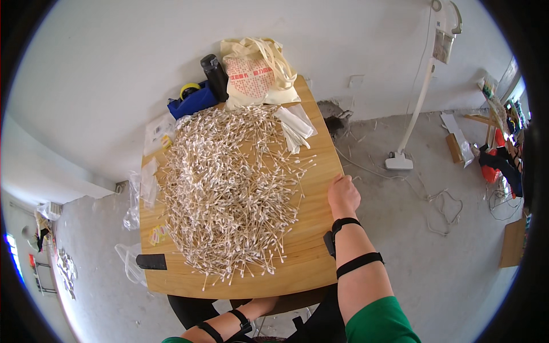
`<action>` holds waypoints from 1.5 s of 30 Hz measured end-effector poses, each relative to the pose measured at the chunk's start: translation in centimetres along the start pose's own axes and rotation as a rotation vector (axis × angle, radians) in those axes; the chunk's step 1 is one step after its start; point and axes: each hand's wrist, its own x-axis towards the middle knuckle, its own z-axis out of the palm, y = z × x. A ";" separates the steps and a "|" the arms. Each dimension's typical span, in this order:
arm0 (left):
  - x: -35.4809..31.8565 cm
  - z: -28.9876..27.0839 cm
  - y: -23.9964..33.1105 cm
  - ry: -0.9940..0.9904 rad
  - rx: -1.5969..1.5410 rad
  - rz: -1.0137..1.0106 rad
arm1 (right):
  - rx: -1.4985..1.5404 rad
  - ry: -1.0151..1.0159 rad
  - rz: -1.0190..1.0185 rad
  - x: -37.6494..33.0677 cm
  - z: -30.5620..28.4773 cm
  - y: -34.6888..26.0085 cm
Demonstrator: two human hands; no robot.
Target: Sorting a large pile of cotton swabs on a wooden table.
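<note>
A broad heap of cotton swabs, with pale sticks and white tips, covers much of the wooden table. At the table's right edge, my right hand is closed, its curled fingers against the edge; what lies inside them is hidden. My left hand reaches in below the table's near edge, in front of my lap. The tabletop hides its fingers. Neither hand touches the swabs. White empty plastic sleeves lie at the heap's far right corner.
Along the wall stand a cream tote bag, a black bottle and a blue tape dispenser. A black strip overhangs the near left edge. Clear plastic bags hang at the left. A white stick vacuum and loose cable are at right.
</note>
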 end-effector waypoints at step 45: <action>23.6 -34.4 4.0 0.027 0.535 -0.178 | -0.052 0.048 -0.011 0.3 0.5 -0.3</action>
